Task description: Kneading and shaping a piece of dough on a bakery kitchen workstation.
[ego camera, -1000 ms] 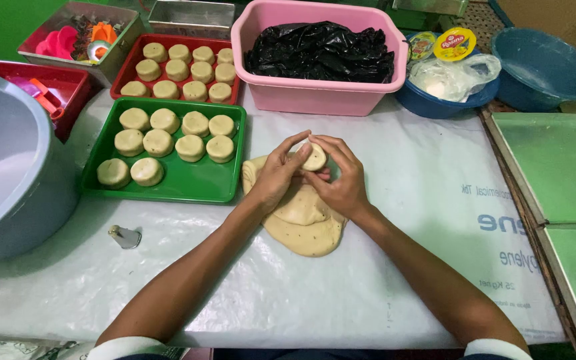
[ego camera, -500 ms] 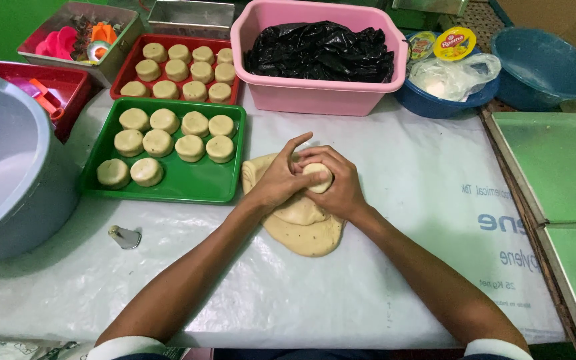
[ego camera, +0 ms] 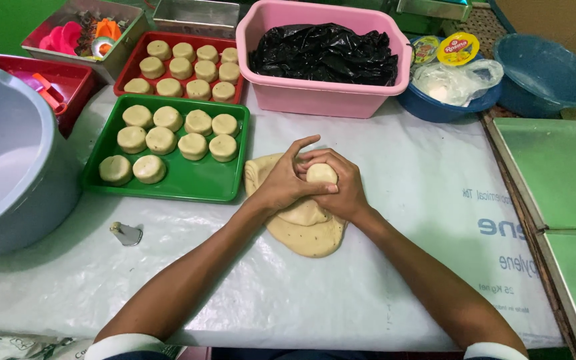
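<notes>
Both hands are together, the left hand [ego camera: 287,181] and right hand [ego camera: 343,189] cupped around a small round pale dough ball [ego camera: 321,174], above the flattened beige dough slab [ego camera: 305,227] beside the green plastic tray [ego camera: 195,180].

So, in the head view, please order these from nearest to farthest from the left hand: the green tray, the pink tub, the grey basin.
1. Green tray: just left of the left hand, beside the dough.
2. Pink tub: behind the hands, at the back.
3. Grey basin: at the far left edge of the table.
</notes>
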